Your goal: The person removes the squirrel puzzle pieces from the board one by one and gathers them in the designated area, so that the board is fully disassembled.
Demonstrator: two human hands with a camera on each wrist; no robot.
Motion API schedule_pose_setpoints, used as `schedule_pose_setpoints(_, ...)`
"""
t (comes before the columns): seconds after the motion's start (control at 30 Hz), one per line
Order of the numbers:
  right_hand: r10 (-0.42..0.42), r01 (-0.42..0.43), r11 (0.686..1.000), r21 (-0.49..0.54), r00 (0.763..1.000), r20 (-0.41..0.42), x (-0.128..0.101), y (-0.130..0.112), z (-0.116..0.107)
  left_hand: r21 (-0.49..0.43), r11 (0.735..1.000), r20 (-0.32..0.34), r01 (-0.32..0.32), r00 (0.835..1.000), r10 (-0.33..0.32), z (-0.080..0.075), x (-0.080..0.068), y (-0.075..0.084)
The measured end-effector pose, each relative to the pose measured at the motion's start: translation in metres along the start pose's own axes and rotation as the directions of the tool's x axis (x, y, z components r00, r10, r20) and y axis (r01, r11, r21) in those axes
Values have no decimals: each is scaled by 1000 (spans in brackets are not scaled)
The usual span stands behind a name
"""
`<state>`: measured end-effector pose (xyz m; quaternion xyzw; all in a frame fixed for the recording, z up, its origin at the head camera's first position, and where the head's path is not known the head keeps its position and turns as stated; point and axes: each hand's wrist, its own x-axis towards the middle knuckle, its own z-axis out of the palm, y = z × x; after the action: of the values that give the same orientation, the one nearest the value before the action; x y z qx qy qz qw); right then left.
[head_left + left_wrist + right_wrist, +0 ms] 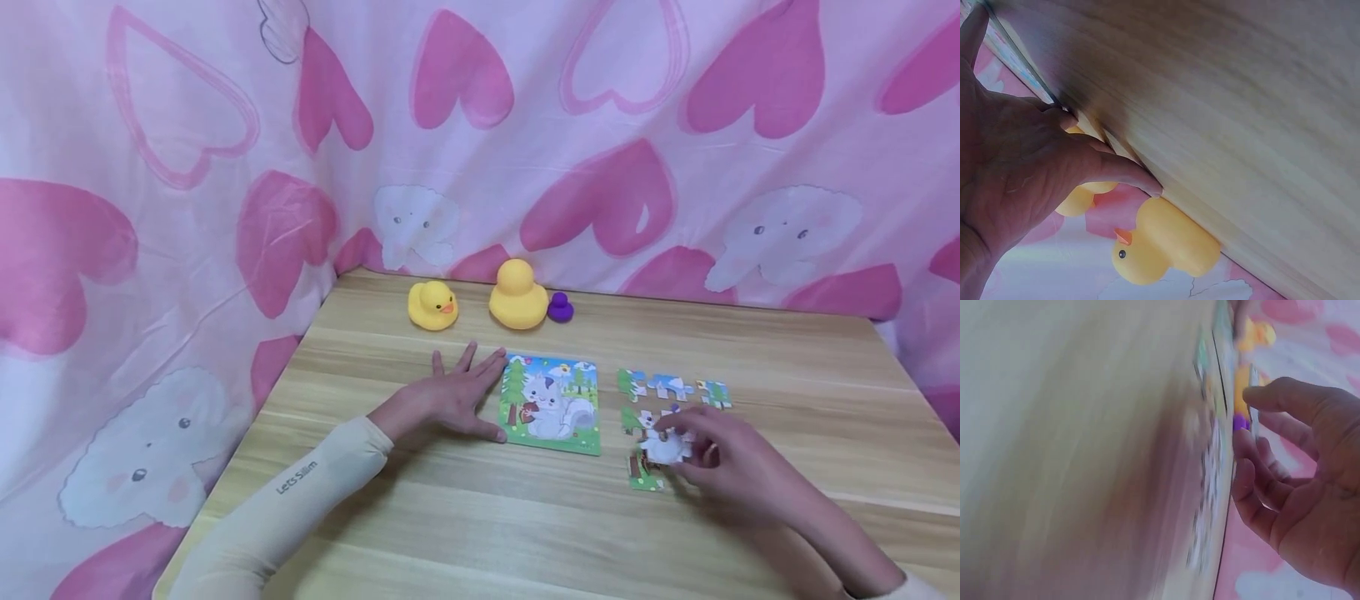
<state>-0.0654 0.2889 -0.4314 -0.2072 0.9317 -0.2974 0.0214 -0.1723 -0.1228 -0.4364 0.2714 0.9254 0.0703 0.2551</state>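
My right hand pinches a jigsaw piece printed with part of a white squirrel, above other loose pieces. From the side, the right wrist view shows this thin piece upright between thumb and fingers, raised off the table. Several more jigsaw pieces lie beyond and to the left of that hand, some partly covered by it. With fingers spread, my left hand rests on the table, its thumb and a fingertip at the left edge of a square squirrel picture.
Behind the picture stand a yellow duck, a larger yellow duck facing away, and a small purple duck. A pink heart-patterned curtain hangs along the back and left of the wooden table.
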Motion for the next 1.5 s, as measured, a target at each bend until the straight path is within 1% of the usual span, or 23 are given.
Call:
schedule_pose_setpoints(0.13,24,-24,1000,-15,1000,8,-15,16,-8,12,1000,-9,-14,1000,14,-1,1,1)
schedule_pose_setpoints(0.37,-38,38,999,-16,999,26,-31,30,-7,11,1000,-1,-15,1000,15,0,1,1)
schedule_pose_setpoints(0.53,-40,39,999,6,996,83,-33,33,-4,0,1000,6,-3,1000,3,2,0,1)
schedule_pose_setpoints(0.7,-6,10,1000,-24,990,138,-33,33,-2,2,1000,5,-2,1000,2,3,-2,2)
schedule_pose_setpoints(0.83,4,4,999,-51,989,147,-33,33,-1,-6,1000,7,-3,1000,3,4,-3,3)
schedule_pose_setpoints(0.93,-16,26,996,-80,992,128,-34,32,-2,-9,1000,6,-2,1000,2,4,-3,3)
schedule_pose_setpoints(1.0,-9,21,995,-102,993,117,-33,29,-3,-9,1000,4,-4,1000,4,4,-2,3)
schedule_pose_setpoints(1.07,0,12,992,-127,995,96,-31,24,-5,-8,1000,2,-7,1000,7,4,-2,3)
schedule_pose_setpoints(1.13,11,-1,991,-130,997,77,-26,16,-5,-8,1000,2,-6,1000,6,4,-1,3)
schedule_pose_setpoints(1.27,-11,14,996,-92,999,40,-11,0,0,-6,1000,0,-2,1000,2,3,0,3)
schedule_pose_setpoints(1.33,-38,39,997,-73,999,26,0,-6,6,-2,1000,-3,-5,1000,5,2,0,3)
schedule_pose_setpoints(1.4,-28,31,998,-57,998,51,12,-14,12,-3,1000,-5,-7,1000,7,1,0,3)
schedule_pose_setpoints(1.5,9,-5,999,-33,992,122,29,-26,20,1,1000,-5,-2,1000,2,0,-1,2)
